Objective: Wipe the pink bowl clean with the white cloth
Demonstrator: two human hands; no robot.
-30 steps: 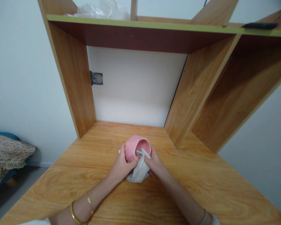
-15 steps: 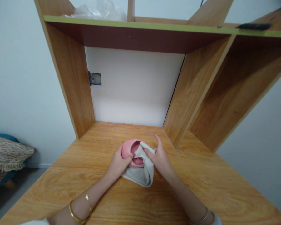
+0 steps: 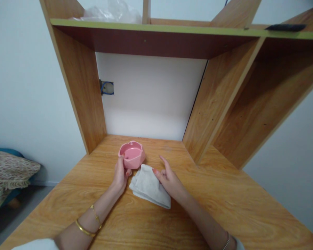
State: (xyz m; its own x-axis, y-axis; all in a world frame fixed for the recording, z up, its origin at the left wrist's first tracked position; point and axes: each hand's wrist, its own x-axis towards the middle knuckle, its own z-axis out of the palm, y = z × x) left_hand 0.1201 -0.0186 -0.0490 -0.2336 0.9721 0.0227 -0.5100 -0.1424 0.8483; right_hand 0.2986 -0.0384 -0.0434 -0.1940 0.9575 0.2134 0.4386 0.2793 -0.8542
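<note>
A small pink bowl-shaped dish (image 3: 132,154) stands upright on the wooden desk (image 3: 224,205), towards the back. My left hand (image 3: 120,172) grips its near rim, thumb on the edge. A folded pale grey cloth (image 3: 148,186) lies flat on the desk just right of that hand. My right hand (image 3: 168,177) rests on the cloth's right side with its fingers stretched out and apart, holding nothing.
The desk has a wooden hutch: upright side panels (image 3: 80,86), a shelf with a green edge (image 3: 172,29) overhead and an open compartment (image 3: 263,97) to the right. Crumpled clear plastic (image 3: 112,12) lies on the shelf. A patterned blanket (image 3: 7,170) shows at far left.
The cloth has come out of the dish and now lies flat on the desk. My left hand moved the dish left and back and set it upright. My right hand opened.
</note>
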